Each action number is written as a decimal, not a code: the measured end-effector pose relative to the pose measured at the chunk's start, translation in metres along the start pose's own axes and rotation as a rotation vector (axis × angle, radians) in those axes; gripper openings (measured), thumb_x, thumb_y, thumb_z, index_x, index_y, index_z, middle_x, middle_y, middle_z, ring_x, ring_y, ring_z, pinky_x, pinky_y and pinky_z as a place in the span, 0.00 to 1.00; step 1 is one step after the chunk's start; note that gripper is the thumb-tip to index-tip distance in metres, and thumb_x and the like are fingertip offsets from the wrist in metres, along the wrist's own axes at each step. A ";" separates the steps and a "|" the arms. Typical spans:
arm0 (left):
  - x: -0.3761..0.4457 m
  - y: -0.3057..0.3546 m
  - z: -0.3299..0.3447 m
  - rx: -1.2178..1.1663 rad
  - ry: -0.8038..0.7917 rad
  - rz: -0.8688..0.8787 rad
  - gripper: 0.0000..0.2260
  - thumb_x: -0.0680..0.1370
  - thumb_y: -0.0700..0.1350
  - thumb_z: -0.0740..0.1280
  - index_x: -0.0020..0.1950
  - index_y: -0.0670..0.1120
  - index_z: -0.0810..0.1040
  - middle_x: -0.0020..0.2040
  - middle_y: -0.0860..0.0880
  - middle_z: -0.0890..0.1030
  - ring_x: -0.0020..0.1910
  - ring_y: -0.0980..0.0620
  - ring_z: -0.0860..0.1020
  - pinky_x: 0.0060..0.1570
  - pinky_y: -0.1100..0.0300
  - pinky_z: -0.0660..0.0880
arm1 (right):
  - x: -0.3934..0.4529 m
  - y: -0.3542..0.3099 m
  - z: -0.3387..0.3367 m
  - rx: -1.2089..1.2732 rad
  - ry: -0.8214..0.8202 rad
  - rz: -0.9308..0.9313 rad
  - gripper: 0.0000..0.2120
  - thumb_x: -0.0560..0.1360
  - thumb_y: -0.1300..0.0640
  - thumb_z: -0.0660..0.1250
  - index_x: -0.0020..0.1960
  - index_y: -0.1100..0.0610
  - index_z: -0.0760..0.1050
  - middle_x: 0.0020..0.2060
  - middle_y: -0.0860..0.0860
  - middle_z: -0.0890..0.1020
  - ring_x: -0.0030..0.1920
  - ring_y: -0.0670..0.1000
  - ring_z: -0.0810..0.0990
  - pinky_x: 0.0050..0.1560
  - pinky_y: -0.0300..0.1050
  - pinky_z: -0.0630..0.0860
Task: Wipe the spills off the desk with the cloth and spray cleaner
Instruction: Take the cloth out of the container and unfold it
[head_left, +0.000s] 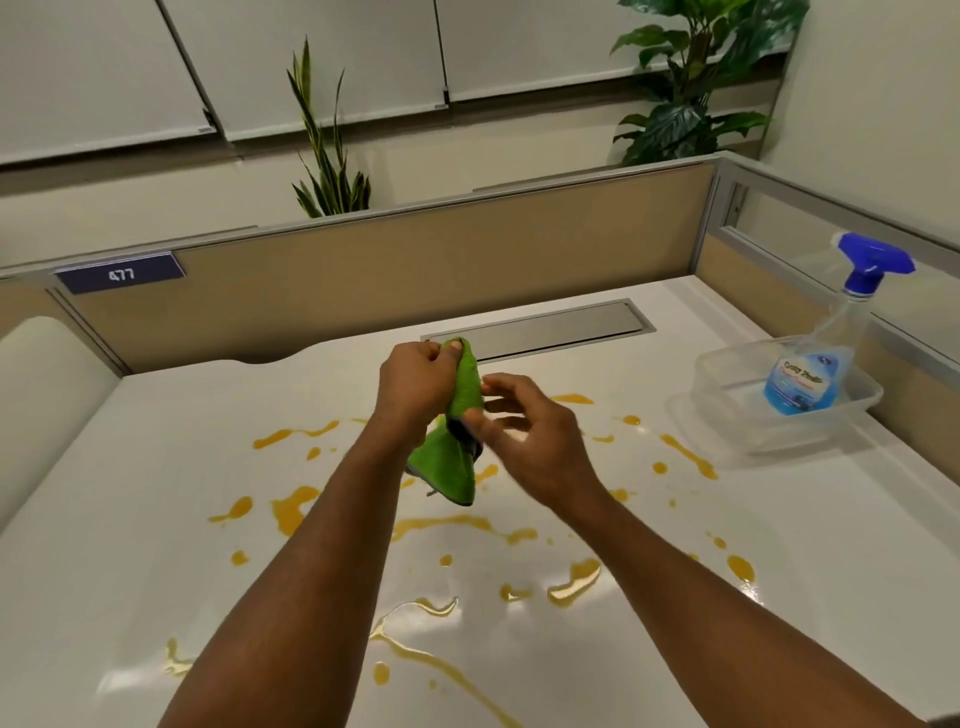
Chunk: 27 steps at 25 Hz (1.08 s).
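Observation:
A green cloth (453, 457) hangs above the middle of the white desk (156, 519), pinched at its top corner by my left hand (415, 384). My right hand (524, 431) is beside the cloth with fingers spread, its thumb and fingertips touching the cloth's right edge. Orange spills (291, 512) lie in several splashes and streaks across the desk, from below my hands to the near edge. The spray cleaner (826, 353), a clear bottle with blue liquid and a blue trigger, stands at the right, apart from both hands.
The spray bottle stands inside a clear plastic tub (748, 415) at the desk's right side. A metal cable flap (540, 330) is set in the desk behind my hands. Tan partition walls (395, 280) close the back and right. Plants stand beyond them.

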<state>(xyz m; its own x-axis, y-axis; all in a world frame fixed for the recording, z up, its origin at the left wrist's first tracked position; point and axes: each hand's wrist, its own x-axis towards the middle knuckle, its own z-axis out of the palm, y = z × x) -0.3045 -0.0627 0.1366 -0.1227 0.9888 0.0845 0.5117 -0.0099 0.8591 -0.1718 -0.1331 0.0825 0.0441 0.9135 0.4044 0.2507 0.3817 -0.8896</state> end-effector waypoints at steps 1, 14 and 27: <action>0.000 -0.001 -0.002 -0.018 0.017 -0.014 0.18 0.79 0.52 0.65 0.38 0.40 0.80 0.34 0.43 0.81 0.37 0.40 0.79 0.41 0.52 0.78 | -0.002 -0.006 0.007 -0.045 -0.047 -0.034 0.23 0.71 0.41 0.71 0.61 0.51 0.74 0.54 0.44 0.81 0.53 0.42 0.80 0.50 0.37 0.79; -0.068 -0.038 0.012 0.137 -0.322 0.497 0.29 0.70 0.49 0.74 0.69 0.56 0.71 0.74 0.60 0.66 0.61 0.67 0.72 0.53 0.76 0.71 | 0.019 -0.009 -0.011 0.839 0.205 0.610 0.10 0.81 0.62 0.59 0.53 0.63 0.79 0.44 0.60 0.84 0.45 0.56 0.84 0.42 0.49 0.82; -0.032 -0.027 0.006 -0.528 -0.181 -0.335 0.16 0.72 0.27 0.58 0.53 0.34 0.81 0.49 0.34 0.83 0.44 0.40 0.81 0.49 0.50 0.80 | 0.034 0.008 -0.030 -0.045 0.071 0.456 0.12 0.79 0.55 0.60 0.45 0.62 0.78 0.43 0.63 0.82 0.47 0.65 0.81 0.49 0.62 0.80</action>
<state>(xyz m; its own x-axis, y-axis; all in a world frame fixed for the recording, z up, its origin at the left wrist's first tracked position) -0.3094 -0.0927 0.1072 -0.0345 0.9601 -0.2777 -0.0219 0.2770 0.9606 -0.1389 -0.1035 0.0953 0.2247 0.9744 -0.0108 0.2317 -0.0642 -0.9707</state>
